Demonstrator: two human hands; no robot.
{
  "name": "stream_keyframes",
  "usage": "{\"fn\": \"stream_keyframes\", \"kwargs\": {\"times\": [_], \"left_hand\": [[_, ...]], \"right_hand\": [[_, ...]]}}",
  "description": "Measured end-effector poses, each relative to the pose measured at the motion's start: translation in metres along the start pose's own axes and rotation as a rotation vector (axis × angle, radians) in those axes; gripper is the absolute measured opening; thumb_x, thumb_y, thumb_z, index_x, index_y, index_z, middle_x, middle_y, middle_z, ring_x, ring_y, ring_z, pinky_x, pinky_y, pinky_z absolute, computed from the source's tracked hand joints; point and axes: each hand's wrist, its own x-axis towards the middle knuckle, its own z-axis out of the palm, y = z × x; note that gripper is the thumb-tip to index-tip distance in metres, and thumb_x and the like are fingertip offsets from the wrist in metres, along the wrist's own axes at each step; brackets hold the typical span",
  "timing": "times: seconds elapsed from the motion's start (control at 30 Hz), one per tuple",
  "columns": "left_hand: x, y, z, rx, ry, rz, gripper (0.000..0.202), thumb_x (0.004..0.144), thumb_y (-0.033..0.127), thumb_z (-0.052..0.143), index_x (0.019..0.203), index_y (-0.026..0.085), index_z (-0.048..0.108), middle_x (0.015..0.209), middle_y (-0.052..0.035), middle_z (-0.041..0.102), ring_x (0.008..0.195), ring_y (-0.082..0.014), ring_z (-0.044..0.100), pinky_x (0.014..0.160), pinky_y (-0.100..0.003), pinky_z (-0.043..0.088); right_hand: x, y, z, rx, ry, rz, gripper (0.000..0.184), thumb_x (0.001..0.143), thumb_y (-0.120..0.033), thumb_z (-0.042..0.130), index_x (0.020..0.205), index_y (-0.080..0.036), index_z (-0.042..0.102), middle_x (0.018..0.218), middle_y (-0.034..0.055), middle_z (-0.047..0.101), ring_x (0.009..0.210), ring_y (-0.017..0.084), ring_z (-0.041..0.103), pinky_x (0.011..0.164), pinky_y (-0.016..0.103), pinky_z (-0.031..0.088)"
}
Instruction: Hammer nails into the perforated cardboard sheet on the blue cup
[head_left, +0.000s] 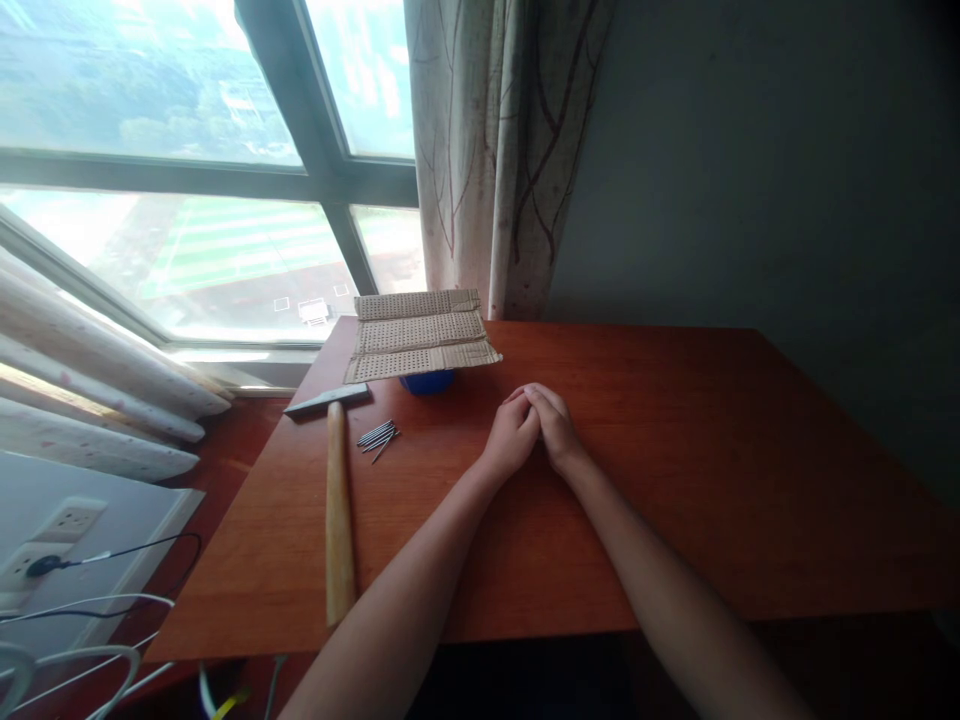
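Note:
My left hand (pixel 512 436) and my right hand (pixel 553 424) rest together on the reddish wooden table (pixel 675 480), fingers curled against each other with nothing in them. To their left lies a small pile of several nails (pixel 379 437). Further left a hammer (pixel 337 490) lies flat, its wooden handle pointing toward me and its metal head away. Beyond the nails, a perforated piece of cardboard (pixel 420 335) sits on top of a blue object (pixel 427 381).
A window (pixel 187 150) and a patterned curtain (pixel 495 150) stand behind the table; a dark wall is to the right. Rolled fabric (pixel 90 390), a wall socket (pixel 52 535) and cables (pixel 112 600) lie at the left, below the table's edge.

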Motion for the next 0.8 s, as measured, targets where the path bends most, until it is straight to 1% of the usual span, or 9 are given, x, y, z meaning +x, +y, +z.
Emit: {"fn": "stream_keyframes", "kwargs": {"times": [0.2, 0.57, 0.8], "left_hand": [[-0.0002, 0.0013, -0.0005, 0.008, -0.010, -0.019, 0.020, 0.089, 0.018, 0.047, 0.071, 0.015, 0.056, 0.081, -0.0055, 0.061, 0.080, -0.0175, 0.057, 0.075, -0.028, 0.045], [-0.0002, -0.0005, -0.0002, 0.023, -0.012, -0.017, 0.020, 0.089, 0.017, 0.047, 0.070, 0.015, 0.055, 0.079, -0.0048, 0.061, 0.079, -0.0173, 0.056, 0.075, -0.028, 0.044], [-0.0004, 0.0005, -0.0003, 0.019, -0.011, -0.013, 0.020, 0.089, 0.017, 0.047, 0.072, 0.016, 0.056, 0.082, -0.0051, 0.062, 0.082, -0.0178, 0.058, 0.078, -0.028, 0.045]], "right_hand": [[0.0008, 0.0015, -0.0007, 0.009, -0.006, 0.002, 0.024, 0.085, -0.038, 0.052, 0.074, -0.021, 0.066, 0.077, 0.0028, 0.070, 0.076, 0.021, 0.064, 0.074, 0.033, 0.049], [0.0004, -0.0004, -0.0001, 0.011, 0.000, 0.006, 0.024, 0.084, -0.039, 0.053, 0.074, -0.022, 0.066, 0.077, 0.0028, 0.070, 0.076, 0.022, 0.064, 0.074, 0.033, 0.048], [-0.0006, -0.0007, -0.0003, 0.006, -0.001, 0.006, 0.023, 0.084, -0.038, 0.053, 0.075, -0.022, 0.066, 0.077, 0.0025, 0.070, 0.077, 0.021, 0.064, 0.075, 0.033, 0.048]]}}
